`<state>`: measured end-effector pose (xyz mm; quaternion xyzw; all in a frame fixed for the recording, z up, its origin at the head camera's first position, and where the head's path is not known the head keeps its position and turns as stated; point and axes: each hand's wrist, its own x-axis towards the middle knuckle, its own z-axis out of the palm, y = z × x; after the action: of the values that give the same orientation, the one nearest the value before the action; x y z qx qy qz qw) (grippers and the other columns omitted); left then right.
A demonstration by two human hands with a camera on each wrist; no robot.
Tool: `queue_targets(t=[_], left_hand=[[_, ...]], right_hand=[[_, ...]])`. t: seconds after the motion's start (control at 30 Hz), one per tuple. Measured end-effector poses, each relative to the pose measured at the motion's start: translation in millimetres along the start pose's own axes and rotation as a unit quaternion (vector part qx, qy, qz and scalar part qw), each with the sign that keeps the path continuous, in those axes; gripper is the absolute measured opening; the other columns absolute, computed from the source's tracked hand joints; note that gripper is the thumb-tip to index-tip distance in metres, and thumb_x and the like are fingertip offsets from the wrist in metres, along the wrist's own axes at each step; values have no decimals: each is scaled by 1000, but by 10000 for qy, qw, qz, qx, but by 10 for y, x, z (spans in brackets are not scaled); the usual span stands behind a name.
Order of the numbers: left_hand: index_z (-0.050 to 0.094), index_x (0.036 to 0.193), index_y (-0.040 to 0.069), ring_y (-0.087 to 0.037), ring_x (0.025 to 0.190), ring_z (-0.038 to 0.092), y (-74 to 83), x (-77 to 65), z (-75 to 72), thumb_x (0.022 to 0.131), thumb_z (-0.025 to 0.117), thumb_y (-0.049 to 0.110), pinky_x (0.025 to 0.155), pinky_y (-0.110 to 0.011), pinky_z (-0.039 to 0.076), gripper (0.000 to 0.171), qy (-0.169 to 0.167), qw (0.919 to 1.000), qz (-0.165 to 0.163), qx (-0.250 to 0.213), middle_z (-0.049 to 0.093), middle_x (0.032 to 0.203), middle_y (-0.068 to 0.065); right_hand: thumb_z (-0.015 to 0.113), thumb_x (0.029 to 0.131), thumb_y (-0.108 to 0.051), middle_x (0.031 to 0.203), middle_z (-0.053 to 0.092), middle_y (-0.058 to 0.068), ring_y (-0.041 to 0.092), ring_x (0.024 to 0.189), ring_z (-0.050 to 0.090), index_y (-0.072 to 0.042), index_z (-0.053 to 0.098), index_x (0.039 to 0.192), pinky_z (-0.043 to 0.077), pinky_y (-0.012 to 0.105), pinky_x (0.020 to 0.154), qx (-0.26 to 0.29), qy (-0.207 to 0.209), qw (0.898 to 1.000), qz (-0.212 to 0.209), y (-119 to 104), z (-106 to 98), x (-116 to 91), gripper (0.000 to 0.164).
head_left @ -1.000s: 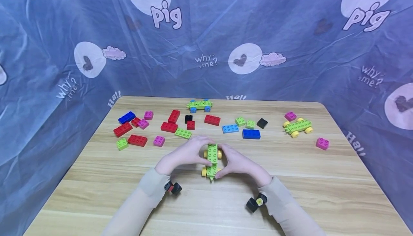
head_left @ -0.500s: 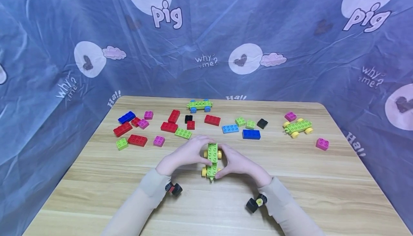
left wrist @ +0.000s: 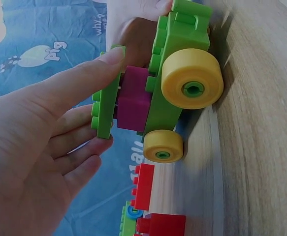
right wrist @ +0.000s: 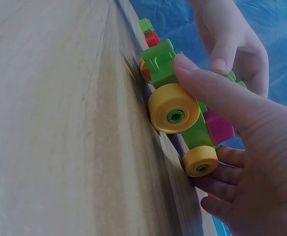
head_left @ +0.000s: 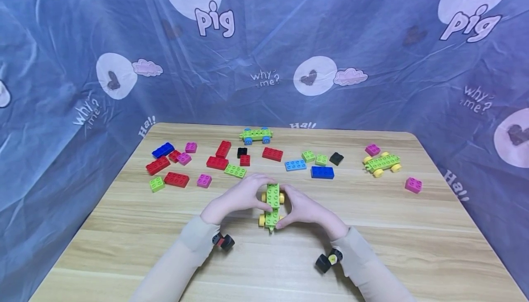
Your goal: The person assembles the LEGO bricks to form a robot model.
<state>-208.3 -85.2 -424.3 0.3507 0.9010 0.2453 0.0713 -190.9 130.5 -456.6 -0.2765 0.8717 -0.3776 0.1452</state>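
Note:
In the head view, a green toy car base with yellow wheels (head_left: 271, 219) stands on the table between my hands. A magenta brick (left wrist: 133, 98) sits on its studs. On top of that brick lies a green brick plate (left wrist: 111, 93), seen side-on in the left wrist view. My left hand (head_left: 244, 196) pinches this plate, thumb at its near end and fingers at the far end. My right hand (head_left: 307, 208) grips the car base from the right. Its thumb presses near the rear of the base, while its fingers reach the front yellow wheel (right wrist: 201, 161).
Red bricks (head_left: 176, 179), magenta bricks (head_left: 204, 181) and other loose bricks lie behind the hands. A green car base with blue wheels (head_left: 256, 135) stands at the back edge; another with yellow wheels (head_left: 382, 162) is at the right. A patterned blue cloth (head_left: 264, 40) hangs behind.

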Motion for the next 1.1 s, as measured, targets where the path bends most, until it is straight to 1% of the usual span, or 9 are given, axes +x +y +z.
queue_targets(t=[0.23, 0.43, 0.6, 0.77, 0.97, 1.1], left_hand=[[58, 132, 9, -25, 130, 48, 13, 17, -5, 73, 83, 36, 111, -44, 36, 70, -15, 10000, 66, -39, 59, 134, -5], [58, 132, 8, -26, 130, 48, 11, 26, -4, 73, 83, 36, 111, -45, 35, 70, -12, 9999, 89, -114, 59, 134, -7], [58, 131, 6, -27, 130, 49, -3, 38, -2, 73, 83, 35, 111, -46, 35, 70, 8, 9997, 179, -175, 59, 134, -8], [57, 132, 5, -27, 130, 49, -23, 50, -3, 73, 83, 35, 111, -46, 35, 71, -92, 9994, 235, -232, 59, 134, -8], [56, 134, 7, -26, 130, 49, -40, 61, -28, 73, 83, 35, 110, -45, 36, 72, -306, 9985, 83, -452, 58, 136, -6], [55, 135, 8, -26, 131, 48, -38, 77, -38, 73, 83, 35, 111, -45, 35, 73, -399, 9979, 9, -502, 57, 137, -6]], right_hand=[[91, 57, -36, 138, 49, 18, 35, 131, 44, 3, 39, 138, 31, 50, 113, 17, 30, 10000, 4, -2, -5, -5, 103], [90, 59, -37, 139, 47, 18, 34, 133, 42, 3, 39, 139, 30, 49, 114, 66, -25, 9999, 81, -2, -11, -2, 103], [90, 60, -38, 140, 46, 19, 35, 134, 41, 3, 37, 140, 29, 49, 114, 107, -39, 9999, 126, -3, -15, -4, 104], [90, 59, -38, 140, 47, 19, 35, 133, 42, 3, 38, 139, 30, 50, 113, 74, -32, 9999, 93, -5, -12, -15, 104], [90, 59, -38, 141, 46, 19, 35, 134, 41, 3, 38, 140, 29, 49, 114, 91, -48, 9999, 72, -6, -8, -12, 105], [90, 59, -38, 141, 46, 19, 35, 135, 40, 3, 38, 139, 28, 49, 114, 128, -55, 9999, 94, -2, -7, -11, 105]])
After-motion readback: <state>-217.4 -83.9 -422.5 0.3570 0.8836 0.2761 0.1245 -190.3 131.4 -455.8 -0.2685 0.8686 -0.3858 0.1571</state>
